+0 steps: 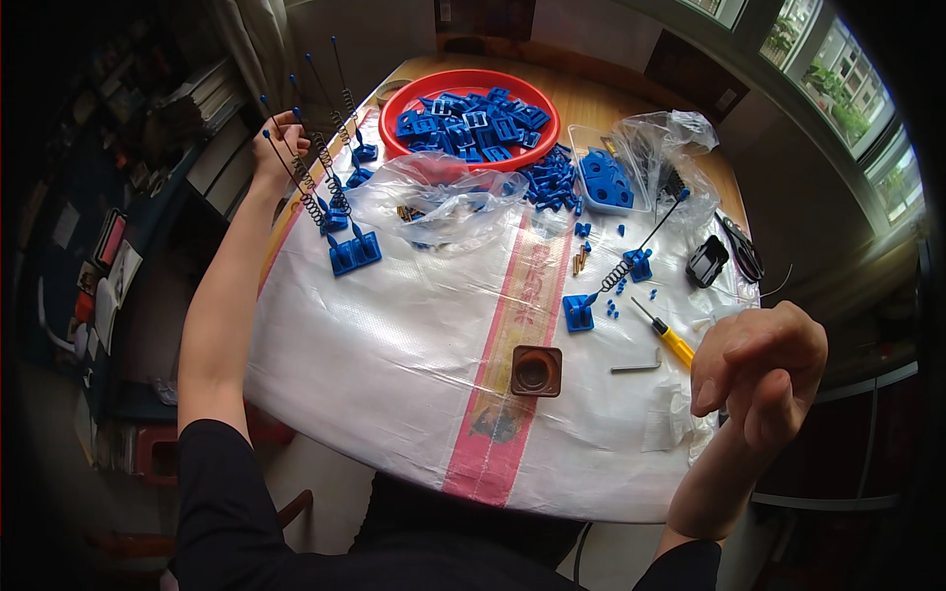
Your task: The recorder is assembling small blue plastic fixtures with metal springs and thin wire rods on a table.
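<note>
My left hand [278, 146] reaches out to the far left edge of the table and its fingers are closed around the thin black rod of a blue spring-and-rod piece [317, 197], one of several standing in a row [345, 246]. My right hand [761, 366] hovers over the table's right edge, fingers loosely curled, holding nothing I can see. Nearest to it lie a yellow-handled screwdriver [668, 338] and a grey hex key [639, 366]. A blue base [578, 313] and another spring piece [636, 261] sit in the middle right.
A white woven sheet with a red stripe [414, 364] covers the round wooden table. A red basin [394, 108] of blue plastic parts stands at the back, with clear plastic bags [443, 197], a clear tray [581, 138], a brown square cup [536, 370] and a black clip [707, 261].
</note>
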Available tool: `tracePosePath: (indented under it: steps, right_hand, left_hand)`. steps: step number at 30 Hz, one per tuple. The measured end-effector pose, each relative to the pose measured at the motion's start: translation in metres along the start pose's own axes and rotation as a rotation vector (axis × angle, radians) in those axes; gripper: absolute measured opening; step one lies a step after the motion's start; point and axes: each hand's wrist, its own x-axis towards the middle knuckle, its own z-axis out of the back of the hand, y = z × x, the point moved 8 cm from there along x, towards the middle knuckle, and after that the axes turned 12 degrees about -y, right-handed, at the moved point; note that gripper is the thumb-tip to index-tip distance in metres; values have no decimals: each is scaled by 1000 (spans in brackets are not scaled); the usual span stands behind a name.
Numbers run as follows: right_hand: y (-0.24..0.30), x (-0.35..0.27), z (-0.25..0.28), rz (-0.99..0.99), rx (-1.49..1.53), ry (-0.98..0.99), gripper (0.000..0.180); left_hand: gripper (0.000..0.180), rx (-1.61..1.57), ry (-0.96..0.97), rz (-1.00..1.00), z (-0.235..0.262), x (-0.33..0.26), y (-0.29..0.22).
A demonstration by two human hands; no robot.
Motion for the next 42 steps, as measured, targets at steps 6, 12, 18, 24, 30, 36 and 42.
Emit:
tracePosePath:
  steps: [6, 12, 18, 24, 30, 36, 42]
  right_hand:
    - [21, 17, 25, 252, 112, 21, 35]
    - [-45, 53, 72, 59, 43, -289, 22]
    - [-162, 9, 79, -141, -538, -247, 37]
    - [-189, -6, 43, -273, -841, 54, 43]
    - [-190, 0, 35, -141, -808, 78, 23]
    - [-165, 13, 18, 10, -888, 206, 19]
    - [-180, 2, 20, -502, -429, 141, 29]
  left_hand:
    - [25, -469, -351, -253, 91, -107, -117]
    - [25, -465, 455, -240, -4, -248, -217]
    - [40, -154, 996, -92, -127, -337, -203]
    - [40, -198, 1001, -51, -163, -343, -187]
    - [25, -296, 1056, -56, -177, -362, -188]
    - [16, -361, 1100, 156, -183, -355, -175]
    - [21, -685, 1062, 731, -175, -356, -156]
